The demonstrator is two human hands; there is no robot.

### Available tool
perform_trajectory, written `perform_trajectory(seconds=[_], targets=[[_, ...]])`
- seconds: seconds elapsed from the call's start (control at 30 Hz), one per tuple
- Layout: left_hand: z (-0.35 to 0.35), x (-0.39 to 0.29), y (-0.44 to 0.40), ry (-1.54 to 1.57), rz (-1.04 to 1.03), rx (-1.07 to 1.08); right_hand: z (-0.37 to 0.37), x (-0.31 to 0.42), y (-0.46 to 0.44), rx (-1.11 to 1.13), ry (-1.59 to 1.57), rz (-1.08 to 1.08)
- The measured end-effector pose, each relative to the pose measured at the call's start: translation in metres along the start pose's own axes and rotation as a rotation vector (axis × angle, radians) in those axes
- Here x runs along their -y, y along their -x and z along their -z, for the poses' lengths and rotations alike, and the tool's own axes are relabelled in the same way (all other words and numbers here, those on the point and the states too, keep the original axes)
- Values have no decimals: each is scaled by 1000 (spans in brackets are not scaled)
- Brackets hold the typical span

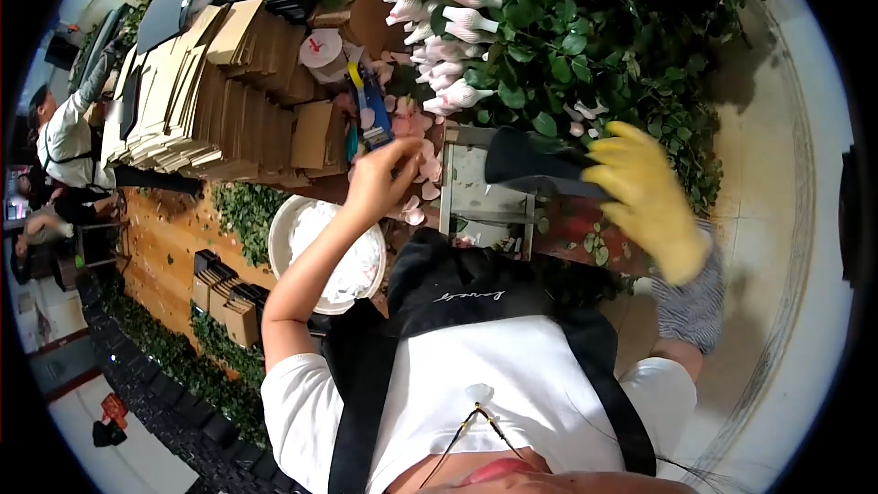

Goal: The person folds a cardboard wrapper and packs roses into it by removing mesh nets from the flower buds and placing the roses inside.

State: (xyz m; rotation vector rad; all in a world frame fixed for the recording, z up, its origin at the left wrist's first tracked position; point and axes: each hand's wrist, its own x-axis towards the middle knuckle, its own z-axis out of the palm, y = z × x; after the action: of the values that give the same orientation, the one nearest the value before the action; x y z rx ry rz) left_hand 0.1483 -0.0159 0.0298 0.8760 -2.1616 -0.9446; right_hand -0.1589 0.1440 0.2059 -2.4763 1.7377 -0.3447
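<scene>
My left hand (389,178), bare, is over pink petals at the edge of the work surface. Its fingers are bent, with a gap between thumb and fingertips and nothing visible in them. A yellow glove covers my right hand (645,197), whose fingers are at the right end of a dark, folded sheet-like piece (535,163) and hold it. That piece lies across a grey metal frame (445,183). Just beyond it are leafy green stems (594,37) and rose heads in white netting (466,23).
Stacked brown cardboard pieces (201,119) stand at the left, beside a roll (322,50) and a blue item (373,110). A white bucket (280,242) is below my left forearm. Another person (69,142) is at the far left. Leaves litter the floor.
</scene>
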Motion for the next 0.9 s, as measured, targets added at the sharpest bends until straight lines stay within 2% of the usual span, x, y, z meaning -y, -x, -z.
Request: perform_trajectory(seconds=[0.03,0.07,0.13,0.2,0.23,0.27,0.3,0.33,0.4,0.47,0.5,0.53,0.6,0.63,0.67,0.7,0.73,0.77,0.8,0.83,0.87,0.9], targets=[[-17,28,7,-64,46,81,-30,-5,-6,-31,10,7],[-34,52,15,-73,49,178,-62,-18,-13,57,-110,6],[-67,83,23,-156,-23,288,-115,-24,-33,13,-149,31],[-103,107,24,-175,-136,275,-151,-18,-51,69,-89,52],[-111,101,18,-134,-261,204,-172,-16,-58,71,-71,61],[-141,126,11,-85,-448,190,-185,-14,-65,70,-53,69],[-159,132,7,162,-208,555,-188,-10,-70,48,-102,64],[-166,126,-3,-58,-256,793,-189,-9,-75,28,-150,64],[-177,116,5,231,-411,567,-191,-14,-76,3,-211,77],[-227,177,30,-101,-413,588,-179,-24,-75,177,-334,86],[-202,133,15,-254,-211,759,-167,-32,-77,275,-340,80],[-173,84,-2,-445,-30,934,-154,-42,-79,358,-499,22],[-216,142,20,-732,-636,331,-133,-57,-94,270,-492,30],[-208,123,13,-501,-567,261,-145,-72,-101,103,-311,157],[-191,108,7,-286,-458,393,-158,-78,-109,-35,-261,204],[-184,98,-2,-250,-345,579,-166,-73,-116,-23,-140,179],[-186,100,-1,-278,-381,558,-177,-64,-120,-29,-26,174],[-198,114,7,-266,-378,525,-208,-62,-119,-52,-50,131],[-198,115,8,-290,-395,494,-250,-69,-119,81,20,9],[-190,104,-1,-315,-322,670,-266,-71,-117,38,64,-38],[-217,135,10,-313,-440,519,-262,-69,-117,93,43,-92],[-242,169,23,-379,-656,210,-249,-64,-124,168,-4,-114]])
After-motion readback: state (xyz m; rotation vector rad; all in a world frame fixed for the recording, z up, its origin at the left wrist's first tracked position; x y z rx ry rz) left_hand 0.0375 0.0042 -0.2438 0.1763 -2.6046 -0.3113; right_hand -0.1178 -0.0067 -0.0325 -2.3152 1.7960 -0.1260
